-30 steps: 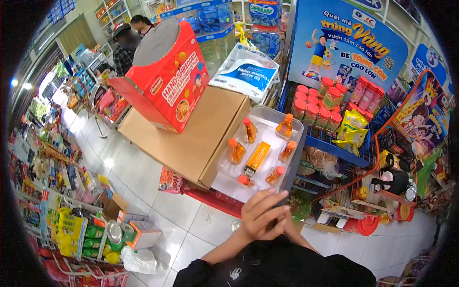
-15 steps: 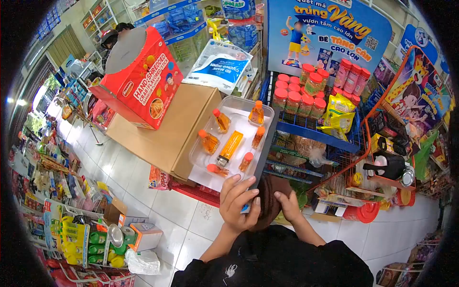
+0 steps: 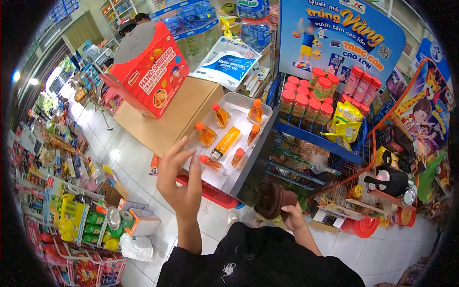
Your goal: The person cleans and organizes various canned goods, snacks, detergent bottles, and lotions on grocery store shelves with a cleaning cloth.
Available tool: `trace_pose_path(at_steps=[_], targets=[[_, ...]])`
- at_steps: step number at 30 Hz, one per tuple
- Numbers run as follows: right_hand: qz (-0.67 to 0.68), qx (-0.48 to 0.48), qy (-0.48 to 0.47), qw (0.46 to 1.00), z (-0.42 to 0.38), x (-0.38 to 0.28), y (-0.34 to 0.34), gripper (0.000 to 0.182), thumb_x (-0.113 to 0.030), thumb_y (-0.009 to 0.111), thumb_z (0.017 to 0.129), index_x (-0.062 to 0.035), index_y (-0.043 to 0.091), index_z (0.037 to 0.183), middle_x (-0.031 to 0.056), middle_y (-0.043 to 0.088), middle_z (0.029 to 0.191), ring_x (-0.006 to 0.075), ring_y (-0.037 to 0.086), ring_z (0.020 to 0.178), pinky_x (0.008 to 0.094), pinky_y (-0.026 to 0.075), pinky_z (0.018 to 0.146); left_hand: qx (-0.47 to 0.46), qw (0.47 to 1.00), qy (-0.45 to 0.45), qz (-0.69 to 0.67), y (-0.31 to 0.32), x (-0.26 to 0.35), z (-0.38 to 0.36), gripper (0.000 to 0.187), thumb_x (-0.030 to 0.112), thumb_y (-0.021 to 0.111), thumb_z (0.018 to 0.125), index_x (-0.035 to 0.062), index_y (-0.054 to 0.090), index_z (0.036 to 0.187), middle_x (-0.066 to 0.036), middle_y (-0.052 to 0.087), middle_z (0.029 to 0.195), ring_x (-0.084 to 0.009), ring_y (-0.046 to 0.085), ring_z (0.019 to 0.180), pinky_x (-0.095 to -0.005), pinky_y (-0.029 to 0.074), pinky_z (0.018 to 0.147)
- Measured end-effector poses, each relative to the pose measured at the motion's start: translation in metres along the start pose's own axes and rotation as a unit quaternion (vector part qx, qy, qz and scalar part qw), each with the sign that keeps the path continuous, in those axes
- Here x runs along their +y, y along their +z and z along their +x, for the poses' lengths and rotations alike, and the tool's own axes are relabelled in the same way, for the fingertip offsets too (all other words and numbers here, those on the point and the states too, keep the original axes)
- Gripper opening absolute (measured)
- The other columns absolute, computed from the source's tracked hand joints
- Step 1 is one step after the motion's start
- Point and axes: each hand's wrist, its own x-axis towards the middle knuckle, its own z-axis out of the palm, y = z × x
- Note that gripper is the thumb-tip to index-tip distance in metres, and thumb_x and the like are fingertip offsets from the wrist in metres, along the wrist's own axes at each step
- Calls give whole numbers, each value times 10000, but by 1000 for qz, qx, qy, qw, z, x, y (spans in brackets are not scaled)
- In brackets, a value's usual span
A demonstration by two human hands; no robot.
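Observation:
My left hand [image 3: 183, 179] is raised at the near left corner of a clear plastic tray [image 3: 267, 114], fingers apart and nothing in them. In the tray an orange lighter [image 3: 226, 142] lies among several small bottles [image 3: 221, 116] of amber liquid with orange-red caps. My right hand [image 3: 293, 217] grips a brown pot-shaped container [image 3: 276, 201] by its side, thumb on top. The pot is tilted, below the tray's right side; what is inside cannot be made out.
A red snack box [image 3: 148, 71] stands on a cardboard carton [image 3: 201, 100] behind the tray. To the right, a blue wire rack [image 3: 315, 141] holds red-lidded jars [image 3: 301, 103] and yellow packets [image 3: 346, 119]. Shelves of goods [image 3: 79, 220] line the left.
My left hand has left the brown pot and moved left and up, its fingers spreading. My right hand still holds the pot, now lower and more tilted. The view has shifted slightly.

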Motion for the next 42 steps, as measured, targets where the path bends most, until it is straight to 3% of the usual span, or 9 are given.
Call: trace_pose_path(at_steps=[3, 6, 12, 15, 24, 27, 30, 34, 42], targets=[[2, -3, 1, 1000, -2, -9, -8, 487, -58, 524, 665, -13, 429, 1141, 94, 498, 1109, 242, 467, 1053, 379, 338, 926, -62, 998, -22, 17, 6, -2, 8, 114, 4, 599, 695, 14, 608, 808, -104, 626, 816, -196, 598, 735, -283, 449, 617], [-10, 11, -17, 1000, -2, -15, -17, 479, -53, 527, 677, -19, 425, 1144, 92, 493, 1118, 243, 459, 1062, 378, 333, 929, -231, 969, 17, 87, 22, -2, 37, 132, 73, 617, 686, 24, 620, 809, -116, 623, 779, -237, 608, 749, -307, 464, 641], [-39, 0, -8, 999, -9, -29, -32, 481, -75, 545, 695, -17, 411, 1154, 89, 487, 1124, 237, 458, 1066, 368, 338, 927, -463, 791, 72, 393, 62, -2, 67, 124, 97, 645, 604, 56, 637, 720, -146, 607, 702, -286, 597, 686, -376, 465, 621], [-50, 11, -15, 999, -10, -21, -55, 473, -94, 544, 705, -16, 412, 1152, 95, 487, 1119, 237, 465, 1059, 358, 347, 921, -461, 797, 76, 384, 71, -6, 63, 85, 13, 551, 651, 21, 604, 717, -166, 608, 706, -295, 613, 688, -388, 491, 576], [-3, 44, -39, 998, -9, -11, -84, 447, -114, 515, 730, 11, 422, 1149, 132, 518, 1094, 258, 513, 1010, 370, 396, 887, -439, 845, 25, 305, 70, 0, 68, 109, 101, 629, 617, 46, 639, 711, -125, 613, 701, -263, 598, 687, -359, 471, 632], [1, 54, -19, 998, -10, -7, -91, 439, -117, 508, 737, 10, 425, 1149, 129, 516, 1096, 259, 510, 1011, 371, 393, 886, -347, 885, 63, 303, 67, -12, 77, 130, 116, 634, 628, 43, 643, 735, -119, 618, 717, -256, 598, 699, -359, 471, 631], [-12, 42, -17, 999, -11, -5, -94, 425, -116, 504, 748, 6, 428, 1149, 117, 511, 1105, 249, 501, 1019, 365, 379, 894, -264, 883, 84, 379, 74, -21, 89, 129, 118, 635, 630, 36, 642, 730, -119, 617, 734, -250, 598, 717, -359, 471, 633], [-24, 44, -24, 998, -15, -9, -92, 409, -102, 501, 761, -4, 427, 1151, 96, 504, 1114, 232, 485, 1033, 351, 356, 908, -324, 827, 108, 447, 82, -17, 95, 130, 105, 622, 629, 59, 643, 749, -127, 610, 763, -275, 596, 737, -374, 472, 634], [-7, 58, -9, 998, -14, -8, -101, 409, -100, 510, 764, -22, 416, 1154, 81, 493, 1118, 226, 470, 1043, 353, 351, 908, -304, 841, 116, 432, 95, -24, 95, 135, 101, 621, 625, 56, 638, 751, -156, 605, 763, -289, 597, 758, -393, 477, 629]])
